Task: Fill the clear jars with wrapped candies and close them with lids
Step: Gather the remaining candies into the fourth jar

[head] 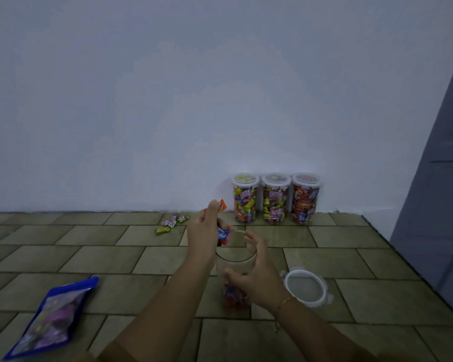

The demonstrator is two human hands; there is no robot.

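Observation:
A clear jar (234, 259) stands open on the tiled floor, with a few red wrapped candies (234, 296) at its bottom. My right hand (256, 275) wraps around the jar's right side. My left hand (204, 233) hovers just left of the jar's rim, pinching wrapped candies: an orange one (222, 205) sticks up between the fingertips and a red and blue one (223, 236) hangs by the rim. The jar's clear lid (305, 287) lies flat on the floor to the right.
Three lidded jars full of candies (275, 198) stand in a row against the wall. Several loose candies (171, 223) lie on the floor to the far left of the jar. A blue candy bag (54, 317) lies at the near left. A grey door (439, 205) is on the right.

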